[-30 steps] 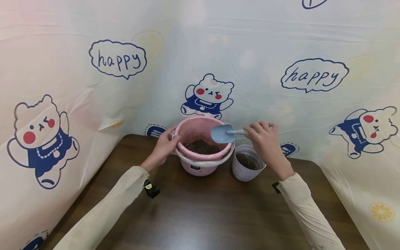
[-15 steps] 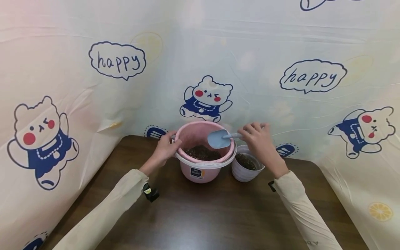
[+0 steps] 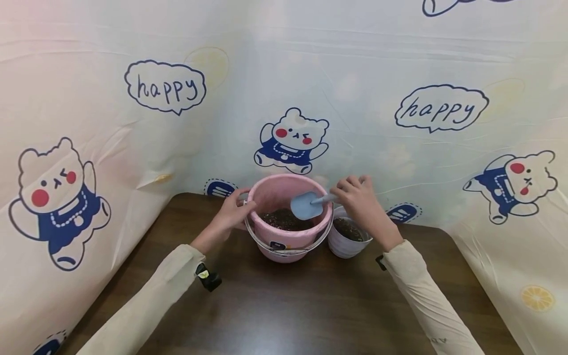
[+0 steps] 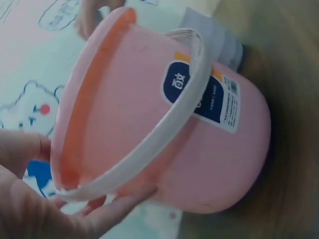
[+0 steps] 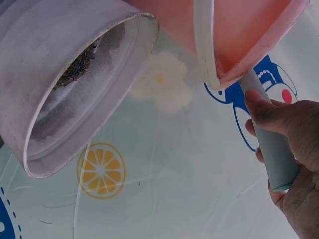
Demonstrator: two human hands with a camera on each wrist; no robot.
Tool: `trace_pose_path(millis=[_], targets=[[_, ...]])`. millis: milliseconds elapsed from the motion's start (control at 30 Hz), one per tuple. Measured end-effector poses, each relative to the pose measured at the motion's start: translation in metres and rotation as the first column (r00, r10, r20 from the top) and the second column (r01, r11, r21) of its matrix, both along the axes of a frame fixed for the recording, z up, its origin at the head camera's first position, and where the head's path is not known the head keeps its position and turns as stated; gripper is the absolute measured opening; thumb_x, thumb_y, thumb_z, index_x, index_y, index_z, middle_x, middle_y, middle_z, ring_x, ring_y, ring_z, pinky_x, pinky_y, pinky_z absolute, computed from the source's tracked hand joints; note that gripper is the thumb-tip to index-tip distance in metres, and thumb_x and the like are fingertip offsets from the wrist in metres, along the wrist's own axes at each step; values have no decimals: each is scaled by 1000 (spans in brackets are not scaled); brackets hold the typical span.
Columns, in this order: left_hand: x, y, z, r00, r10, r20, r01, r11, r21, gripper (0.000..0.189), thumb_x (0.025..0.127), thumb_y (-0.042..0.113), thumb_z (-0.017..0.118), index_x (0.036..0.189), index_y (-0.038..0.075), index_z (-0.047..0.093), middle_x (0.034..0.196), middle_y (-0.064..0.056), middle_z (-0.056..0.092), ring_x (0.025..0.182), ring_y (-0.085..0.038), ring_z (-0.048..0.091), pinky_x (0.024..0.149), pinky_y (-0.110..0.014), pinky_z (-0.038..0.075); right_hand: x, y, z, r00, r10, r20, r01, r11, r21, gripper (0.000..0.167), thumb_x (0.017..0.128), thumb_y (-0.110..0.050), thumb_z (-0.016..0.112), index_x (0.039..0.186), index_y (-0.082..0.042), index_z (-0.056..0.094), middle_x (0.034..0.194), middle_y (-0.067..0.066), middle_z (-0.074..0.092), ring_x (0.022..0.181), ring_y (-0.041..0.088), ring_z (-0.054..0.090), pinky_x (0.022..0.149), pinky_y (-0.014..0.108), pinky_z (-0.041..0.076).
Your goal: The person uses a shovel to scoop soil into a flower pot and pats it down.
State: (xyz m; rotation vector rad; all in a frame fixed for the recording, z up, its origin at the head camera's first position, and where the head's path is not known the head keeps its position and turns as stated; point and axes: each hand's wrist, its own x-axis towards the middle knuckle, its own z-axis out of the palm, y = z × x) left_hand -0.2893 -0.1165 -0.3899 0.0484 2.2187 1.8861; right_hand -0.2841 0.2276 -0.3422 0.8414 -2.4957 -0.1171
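A pink bucket (image 3: 266,232) with dark soil (image 3: 286,220) in it stands on the table. My left hand (image 3: 230,213) grips its left side, thumb at the rim and fingers against the outer wall in the left wrist view. The white bail handle (image 4: 149,152) hangs down across the bucket's front. My right hand (image 3: 361,204) holds a light blue trowel by its handle (image 5: 274,154). The trowel's blade (image 3: 307,206) is inside the bucket's mouth, above the soil, pointing left and down. Just right of the bucket is a pale ribbed flowerpot (image 3: 343,245), partly filled with soil.
The brown wooden table (image 3: 275,305) stretches in front of the bucket and pot. A printed cloth backdrop (image 3: 355,54) rises close behind the table's back edge and along both sides. Dark wrist cameras (image 3: 207,277) sit on the sleeves.
My right hand has moved left and down, bringing the trowel blade lower into the bucket's mouth. The bucket has come slightly nearer, and its bail handle has dropped lower across the front.
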Motion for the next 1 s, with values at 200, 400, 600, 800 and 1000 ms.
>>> trace_pose_path(millis=[200, 400, 600, 800, 1000], targets=[[-11, -9, -9, 985, -87, 148, 57, 979, 196, 75, 103, 16, 53, 168, 22, 16, 165, -29, 22, 144, -50, 40, 103, -67, 50, -3, -5, -1, 1000, 1, -6, -1, 1000, 11, 29, 88, -11, 85, 115, -13, 77, 107, 8, 71, 101, 29, 53, 92, 52, 39], [-10, -9, -10, 983, -104, 152, 65, 968, 244, 78, 103, 14, 53, 170, 24, 13, 167, -30, 20, 145, -50, 38, 107, -67, 47, -7, -14, 1, 998, -20, -58, 23, 998, 50, 19, 91, -12, 80, 110, -12, 77, 103, 8, 69, 99, 30, 52, 95, 54, 42], [-7, -9, -12, 987, -108, 121, 74, 964, 254, 79, 103, 14, 53, 170, 24, 12, 168, -30, 16, 146, -51, 37, 105, -65, 49, -9, -28, 2, 993, -75, -95, 89, 985, 148, 17, 89, -9, 80, 106, -11, 78, 99, 7, 67, 98, 29, 50, 96, 50, 42], [-4, -9, -12, 991, -87, 106, 64, 976, 209, 77, 104, 16, 54, 169, 31, 16, 169, -27, 16, 142, -49, 42, 103, -65, 51, -14, -41, 2, 984, -133, -122, 158, 962, 223, 19, 89, 3, 77, 105, -8, 76, 99, 9, 63, 101, 29, 49, 98, 50, 39], [-1, -5, -9, 989, -109, 98, 87, 975, 204, 77, 103, 15, 54, 169, 34, 18, 170, -26, 14, 143, -52, 41, 99, -65, 54, -20, -49, -1, 978, -146, -146, 180, 949, 259, 7, 93, -2, 75, 98, -8, 75, 100, 9, 61, 103, 30, 48, 98, 49, 37]])
